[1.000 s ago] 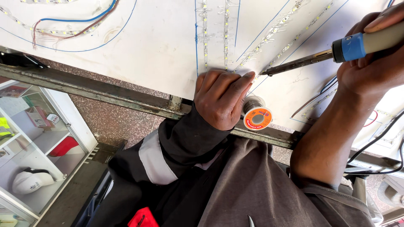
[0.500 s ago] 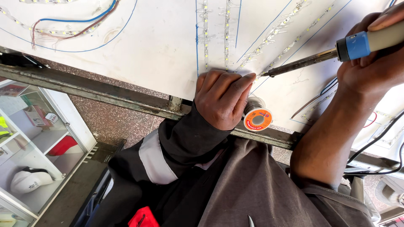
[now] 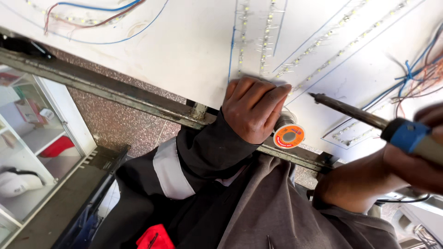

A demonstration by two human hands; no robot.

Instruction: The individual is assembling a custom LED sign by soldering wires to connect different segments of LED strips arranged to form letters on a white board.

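My left hand [image 3: 253, 108] rests curled on the near edge of a white board [image 3: 184, 50], fingertips pressed by the ends of thin LED strips [image 3: 263, 41]; whether it pinches anything I cannot tell. A solder wire spool [image 3: 288, 133] with an orange end lies just right of that hand. My right hand [image 3: 422, 152] grips a soldering iron [image 3: 350, 111] with a blue collar; its dark tip points left, hovering over the board a short way right of my left fingers.
Blue and red wires [image 3: 92, 9] loop across the board's far left, and a tangle of wires [image 3: 417, 78] lies at the right. A metal frame rail [image 3: 115, 92] runs under the board edge. A glass cabinet [image 3: 32, 138] stands at the lower left.
The soldering iron's tip has drawn back to the right and lower, away from my left fingertips. My left hand has stayed on the board edge.
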